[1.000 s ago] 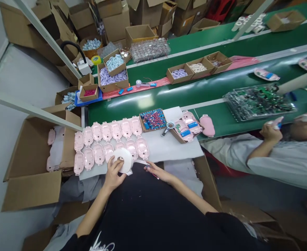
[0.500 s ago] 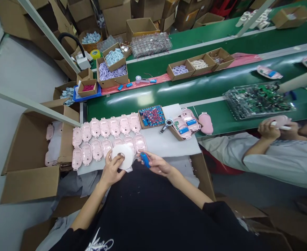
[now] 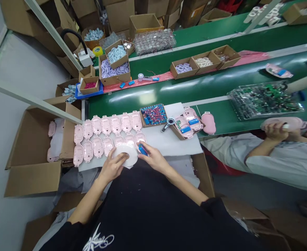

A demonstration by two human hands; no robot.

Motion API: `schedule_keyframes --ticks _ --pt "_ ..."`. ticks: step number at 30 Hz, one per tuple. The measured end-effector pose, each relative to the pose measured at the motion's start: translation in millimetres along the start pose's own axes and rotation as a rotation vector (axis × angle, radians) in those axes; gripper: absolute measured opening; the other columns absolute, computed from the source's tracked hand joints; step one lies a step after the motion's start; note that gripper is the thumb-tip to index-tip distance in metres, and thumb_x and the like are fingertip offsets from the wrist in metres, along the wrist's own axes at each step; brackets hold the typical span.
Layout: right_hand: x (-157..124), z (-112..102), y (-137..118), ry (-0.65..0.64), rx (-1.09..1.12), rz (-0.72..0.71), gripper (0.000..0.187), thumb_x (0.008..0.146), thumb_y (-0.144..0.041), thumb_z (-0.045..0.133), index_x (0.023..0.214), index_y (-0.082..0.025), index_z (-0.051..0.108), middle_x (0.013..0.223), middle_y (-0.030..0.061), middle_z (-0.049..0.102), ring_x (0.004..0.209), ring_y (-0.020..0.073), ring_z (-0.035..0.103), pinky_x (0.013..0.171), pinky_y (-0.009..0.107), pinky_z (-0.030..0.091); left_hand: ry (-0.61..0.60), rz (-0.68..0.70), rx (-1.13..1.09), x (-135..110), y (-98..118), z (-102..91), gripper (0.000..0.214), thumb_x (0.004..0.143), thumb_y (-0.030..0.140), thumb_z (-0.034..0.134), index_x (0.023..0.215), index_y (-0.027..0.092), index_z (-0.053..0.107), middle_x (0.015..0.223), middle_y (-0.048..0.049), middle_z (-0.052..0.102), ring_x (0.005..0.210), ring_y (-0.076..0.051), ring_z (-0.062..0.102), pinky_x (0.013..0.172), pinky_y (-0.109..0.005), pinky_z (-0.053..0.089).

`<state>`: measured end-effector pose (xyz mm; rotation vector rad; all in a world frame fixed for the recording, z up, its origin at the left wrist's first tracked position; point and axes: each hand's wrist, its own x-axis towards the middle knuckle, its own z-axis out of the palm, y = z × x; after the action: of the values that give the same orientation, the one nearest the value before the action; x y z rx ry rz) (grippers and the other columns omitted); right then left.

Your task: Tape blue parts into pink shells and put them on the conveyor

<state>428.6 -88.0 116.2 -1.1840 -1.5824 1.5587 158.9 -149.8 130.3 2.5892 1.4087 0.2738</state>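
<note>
My left hand (image 3: 113, 168) grips a wide white roll of foam tape (image 3: 124, 155), which rests low over the front row of shells. My right hand (image 3: 152, 158) pinches a small blue battery (image 3: 143, 150) with thin red wire, close to the roll and just above a pink plastic shell (image 3: 140, 137). Two rows of these open pink shells lie on a white foam sheet (image 3: 169, 143), and the roll partly hides several of them. To their right stands a cardboard tray of blue batteries with red wires (image 3: 153, 115).
A cardboard lid (image 3: 186, 127) holds pink shells fitted with batteries, beside a closed pink case (image 3: 208, 122). A co-worker's hands (image 3: 276, 131) hold a pink case at the right. Green conveyor belts (image 3: 203, 87) carry small boxes and circuit boards. An open carton (image 3: 35, 146) stands at the left.
My right hand now holds the blue battery and has moved up against the roll. The roll has tipped flatter under my left hand. The view has shifted slightly.
</note>
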Motion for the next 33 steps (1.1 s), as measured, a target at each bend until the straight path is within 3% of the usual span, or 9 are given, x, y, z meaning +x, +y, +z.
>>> schedule_keyframes --ticks 9,13,18,21,23,24,26,30,33 --pt "12 -5 0 -0.142 -0.066 -0.012 0.071 0.086 -0.041 0.076 0.152 -0.026 0.054 0.14 0.0069 0.067 0.126 0.0285 0.064 0.114 0.044 0.047 -0.058 0.004 0.017 3 0 -10.9 0.06 0.09 0.005 0.051 0.144 0.029 0.061 0.138 -0.0042 0.067 0.152 -0.036 0.033 0.12 -0.062 0.041" --pt "14 10 22 -0.206 0.145 0.082 0.077 0.084 -0.037 0.078 0.154 -0.026 0.049 0.143 0.0077 0.065 0.133 0.0285 0.061 0.116 0.047 0.046 -0.132 -0.046 0.015 8 1 -11.2 0.053 0.09 0.01 0.055 0.139 0.03 0.063 0.136 -0.0057 0.066 0.154 -0.044 0.024 0.117 -0.069 0.04" --pt "47 32 69 0.13 0.525 0.212 0.073 0.073 -0.036 0.085 0.14 -0.022 0.059 0.135 0.0113 0.069 0.125 0.0277 0.066 0.11 0.046 0.051 -0.167 -0.13 -0.006 23 5 6.4 0.05 0.09 0.015 0.059 0.139 0.022 0.06 0.126 -0.0116 0.066 0.152 -0.048 0.025 0.115 -0.07 0.042" --pt "90 11 96 0.405 0.598 0.218 0.062 0.076 -0.04 0.081 0.132 -0.022 0.06 0.123 0.0107 0.074 0.119 0.0259 0.068 0.105 0.045 0.055 -0.203 -0.157 -0.037 23 -4 17.1 0.051 0.087 0.01 0.059 0.136 0.024 0.062 0.129 -0.0115 0.065 0.154 -0.047 0.022 0.11 -0.065 0.049" --pt "119 -11 113 0.563 0.477 0.186 0.057 0.081 -0.039 0.076 0.133 -0.022 0.059 0.128 0.0113 0.072 0.124 0.0248 0.066 0.106 0.044 0.053 -0.205 -0.204 -0.062 16 -17 22.6 0.05 0.087 0.014 0.063 0.135 0.026 0.063 0.131 -0.011 0.065 0.153 -0.047 0.023 0.108 -0.062 0.052" --pt "130 -20 122 0.559 0.354 0.177 0.056 0.082 -0.036 0.074 0.134 -0.021 0.059 0.132 0.0119 0.07 0.126 0.0248 0.064 0.107 0.043 0.053 -0.184 -0.248 -0.067 9 -24 25.4 0.048 0.087 0.019 0.065 0.135 0.025 0.063 0.132 -0.0116 0.065 0.153 -0.047 0.025 0.109 -0.062 0.051" --pt "143 -29 138 0.366 -0.001 0.175 0.054 0.084 -0.027 0.071 0.136 -0.019 0.06 0.136 0.0129 0.068 0.128 0.0259 0.063 0.108 0.042 0.051 -0.114 -0.349 -0.06 -6 -39 31.3 0.046 0.089 0.031 0.067 0.135 0.022 0.063 0.13 -0.0136 0.065 0.15 -0.046 0.031 0.115 -0.065 0.044" --pt "144 -16 156 -0.237 -0.829 0.168 0.05 0.089 -0.011 0.058 0.138 -0.02 0.06 0.138 0.0138 0.067 0.123 0.0267 0.064 0.103 0.037 0.051 -0.013 -0.464 -0.043 -36 -57 45.4 0.048 0.092 0.043 0.065 0.133 0.019 0.064 0.124 -0.0142 0.067 0.142 -0.041 0.045 0.124 -0.065 0.028" --pt "144 -1 158 -0.427 -1.122 0.159 0.046 0.095 -0.006 0.045 0.137 -0.019 0.059 0.136 0.015 0.067 0.121 0.0251 0.064 0.097 0.034 0.051 -0.013 -0.489 -0.079 -51 -57 54.3 0.05 0.092 0.047 0.064 0.134 0.019 0.063 0.124 -0.0137 0.068 0.138 -0.038 0.05 0.126 -0.063 0.026"
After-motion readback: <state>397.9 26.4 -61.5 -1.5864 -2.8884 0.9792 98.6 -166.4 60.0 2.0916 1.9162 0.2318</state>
